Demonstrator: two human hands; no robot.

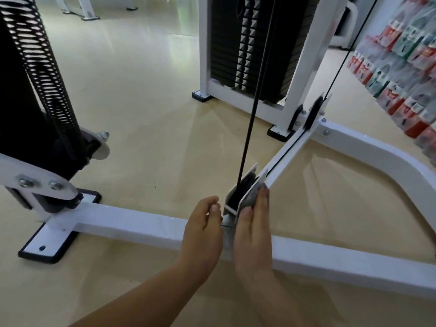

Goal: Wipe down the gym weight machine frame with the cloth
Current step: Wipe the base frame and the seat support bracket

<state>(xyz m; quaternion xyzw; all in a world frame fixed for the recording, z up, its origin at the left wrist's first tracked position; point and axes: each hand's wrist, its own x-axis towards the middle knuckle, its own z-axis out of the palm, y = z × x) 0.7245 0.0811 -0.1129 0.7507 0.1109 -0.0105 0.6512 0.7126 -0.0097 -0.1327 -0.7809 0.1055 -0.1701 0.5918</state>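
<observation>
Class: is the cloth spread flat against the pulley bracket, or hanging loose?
Flat: the right hand presses the grey cloth against the bracket's white side plate with straight fingers; none hangs free.

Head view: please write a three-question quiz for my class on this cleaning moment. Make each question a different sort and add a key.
1. True or false: the right hand presses the grey cloth with straight fingers against the pulley bracket.
2. The black cable runs down into: A the pulley bracket; B a bucket; C a wall socket.
3. Fill in: the frame tube that the bracket stands on is painted ____.
Key: 1 true; 2 A; 3 white.
</observation>
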